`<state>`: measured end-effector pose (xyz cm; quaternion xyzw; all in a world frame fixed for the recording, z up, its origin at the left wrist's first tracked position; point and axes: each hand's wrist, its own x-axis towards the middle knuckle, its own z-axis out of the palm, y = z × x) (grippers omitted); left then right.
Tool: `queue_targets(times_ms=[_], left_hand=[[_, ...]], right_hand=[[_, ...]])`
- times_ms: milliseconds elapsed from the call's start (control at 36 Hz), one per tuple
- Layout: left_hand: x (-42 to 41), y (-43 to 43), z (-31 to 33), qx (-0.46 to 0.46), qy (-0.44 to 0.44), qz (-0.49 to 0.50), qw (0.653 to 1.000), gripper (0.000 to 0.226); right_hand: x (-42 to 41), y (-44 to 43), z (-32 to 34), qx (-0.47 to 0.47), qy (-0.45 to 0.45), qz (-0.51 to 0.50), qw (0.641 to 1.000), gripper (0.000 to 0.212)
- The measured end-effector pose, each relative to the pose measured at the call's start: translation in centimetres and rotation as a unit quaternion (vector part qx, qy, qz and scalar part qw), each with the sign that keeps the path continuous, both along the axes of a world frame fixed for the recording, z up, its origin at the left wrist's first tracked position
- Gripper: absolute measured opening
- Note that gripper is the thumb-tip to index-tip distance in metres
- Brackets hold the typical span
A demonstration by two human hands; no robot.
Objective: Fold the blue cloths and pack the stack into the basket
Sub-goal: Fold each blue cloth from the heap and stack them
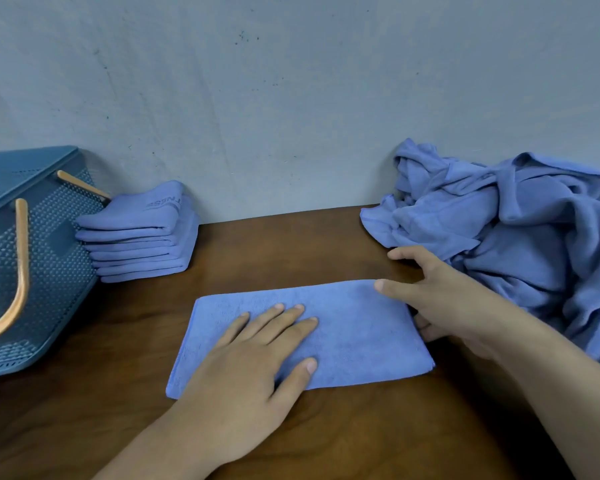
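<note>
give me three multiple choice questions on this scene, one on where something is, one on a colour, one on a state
1. Where is the folded stack?
A. inside the basket
B. on the table beside the basket
C. on top of the basket

2. What colour are the basket's handles?
A. tan
B. white
C. black

3. How is the left hand placed on the flat cloth?
A. clenching a corner
B. flat on it, fingers straight
C. raised off it

Answers:
1 B, the stack sits on the wood just right of the basket.
2 A, both handles look light tan against the blue-green mesh.
3 B, the palm and straight fingers lie on the cloth.
</note>
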<state>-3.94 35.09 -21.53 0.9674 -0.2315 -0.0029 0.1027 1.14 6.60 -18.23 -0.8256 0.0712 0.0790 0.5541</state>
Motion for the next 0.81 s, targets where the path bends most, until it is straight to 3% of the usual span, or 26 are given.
queue_targets(times_ms=[194,333,472,583,750,806], left_hand=[[-0.1,-0.1,0.3,-0.001,0.008,0.006,1.000,0.057],[-0.1,-0.1,0.3,-0.005,0.006,0.009,1.000,0.057],[-0.1,0.1,0.1,-0.012,0.007,0.016,1.000,0.063],[-0.9,-0.9,0.3,0.004,0.031,0.010,0.999,0.062],[-2.1,-1.6,0.4,-0.005,0.033,0.043,0.999,0.067],[-1.4,-0.4,0.5,0.010,0.010,0.087,0.996,0.077]], right_hand=[[0.1,-0.4,-0.4,0.004,0.006,0.063,0.998,0.012],[0.1,1.1,-1.5,0.009,-0.043,0.073,0.996,0.034],[0.4,2.1,-3.2,-0.069,-0.119,0.070,0.988,0.048],[0.8,1.5,-3.2,-0.118,-0.139,0.065,0.981,0.047],[0.8,0.7,-2.5,-0.117,-0.144,0.035,0.982,0.021],[0.6,0.9,-2.2,-0.110,-0.123,0.061,0.984,0.035]])
